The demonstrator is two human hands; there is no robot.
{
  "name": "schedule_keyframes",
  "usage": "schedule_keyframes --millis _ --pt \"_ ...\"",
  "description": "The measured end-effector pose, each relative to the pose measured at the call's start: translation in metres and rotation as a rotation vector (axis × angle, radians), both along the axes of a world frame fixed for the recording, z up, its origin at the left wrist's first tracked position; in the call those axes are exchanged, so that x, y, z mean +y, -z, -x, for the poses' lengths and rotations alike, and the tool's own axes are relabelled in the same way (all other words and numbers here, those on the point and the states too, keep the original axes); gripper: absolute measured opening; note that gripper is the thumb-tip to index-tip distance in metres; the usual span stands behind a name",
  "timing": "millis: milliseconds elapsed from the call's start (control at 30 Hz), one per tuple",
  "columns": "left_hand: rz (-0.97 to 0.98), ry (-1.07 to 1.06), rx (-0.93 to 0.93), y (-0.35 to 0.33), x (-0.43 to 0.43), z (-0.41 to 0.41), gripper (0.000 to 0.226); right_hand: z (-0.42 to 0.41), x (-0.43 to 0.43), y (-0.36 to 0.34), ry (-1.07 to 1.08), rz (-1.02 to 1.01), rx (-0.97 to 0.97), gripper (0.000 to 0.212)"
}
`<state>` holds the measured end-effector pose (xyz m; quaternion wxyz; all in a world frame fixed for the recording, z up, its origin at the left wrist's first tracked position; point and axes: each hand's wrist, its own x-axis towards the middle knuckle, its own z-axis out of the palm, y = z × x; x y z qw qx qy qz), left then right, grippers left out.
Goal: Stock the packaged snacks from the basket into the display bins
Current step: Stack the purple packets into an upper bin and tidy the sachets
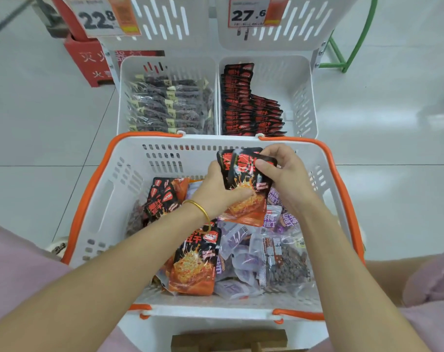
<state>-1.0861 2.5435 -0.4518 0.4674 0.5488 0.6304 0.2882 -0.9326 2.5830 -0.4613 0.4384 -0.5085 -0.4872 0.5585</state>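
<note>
Black-orange snack packets (243, 175) held upright above white basket (190, 141); same kind rowed in right bin (301, 97).

The person's clothing (20, 275) is a pale, dusty pink — a soft matte fabric that fills the lower left corner of the view and lies fairly smooth there. The same pink shows at the lower right edge, bunched into rounded folds with a darker crease between them; which garment it is cannot be told. The left hand (216, 191) and the right hand (284, 174) are bare, and so are both forearms (129, 255) up to the edge of the view. Round the left wrist sits a thin gold bangle (203, 212) — plain, smooth, glossy, and a little loose on the wrist.
</note>
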Motion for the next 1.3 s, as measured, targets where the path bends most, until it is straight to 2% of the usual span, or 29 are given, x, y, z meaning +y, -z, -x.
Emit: schedule_keyframes --millis 100,167,267,333,400,500,567,667,800,867,933,1033,1133,1300 --pt "-0.031 0.027 -0.078 -0.005 0.012 0.003 0.055 -0.006 0.014 -0.011 -0.032 0.055 0.001 0.024" --pt "-0.064 0.068 -0.119 -0.009 0.026 0.005 0.064 -0.018 0.028 -0.022 -0.191 0.098 -0.086 0.029" --pt "-0.149 0.159 -0.096 -0.018 0.054 0.001 0.066 -0.031 0.055 -0.04 -0.395 0.126 -0.221 0.029" --pt "-0.198 0.195 -0.078 -0.024 0.079 -0.005 0.068 -0.037 0.073 -0.054 -0.381 0.094 -0.271 0.021" --pt "-0.252 0.171 -0.061 -0.028 0.105 -0.012 0.074 -0.042 0.096 -0.067 -0.242 0.014 -0.251 0.015" --pt "-0.353 0.04 0.112 -0.027 0.14 -0.016 0.073 -0.054 0.138 -0.073 -0.005 -0.2 -0.241 0.023" --pt "-0.396 0.017 0.304 -0.015 0.159 -0.012 0.068 -0.06 0.166 -0.059 0.119 -0.326 -0.396 0.027" --pt "-0.407 0.092 0.595 0.014 0.179 -0.006 0.065 -0.058 0.199 -0.028 0.206 -0.375 -0.622 0.024" --pt "-0.406 0.167 0.848 0.049 0.186 -0.006 0.062 -0.045 0.237 0.009 0.198 -0.365 -0.564 0.019" --pt "-0.445 0.148 0.884 0.054 0.186 -0.006 0.059 -0.036 0.257 0.022 0.14 -0.314 -0.573 0.02" --pt "-0.487 0.132 0.905 0.055 0.185 -0.006 0.058 -0.027 0.274 0.036 -0.012 -0.227 -0.654 0.023" --pt "-0.495 0.125 0.927 0.058 0.186 -0.006 0.061 -0.019 0.287 0.049 -0.148 -0.04 -0.583 0.025" --pt "-0.488 0.113 0.927 0.059 0.186 -0.006 0.06 -0.016 0.29 0.051 -0.187 -0.025 -0.457 0.033" --pt "-0.5 0.105 0.921 0.058 0.186 -0.006 0.059 -0.019 0.275 0.048 -0.188 -0.057 -0.542 0.044"
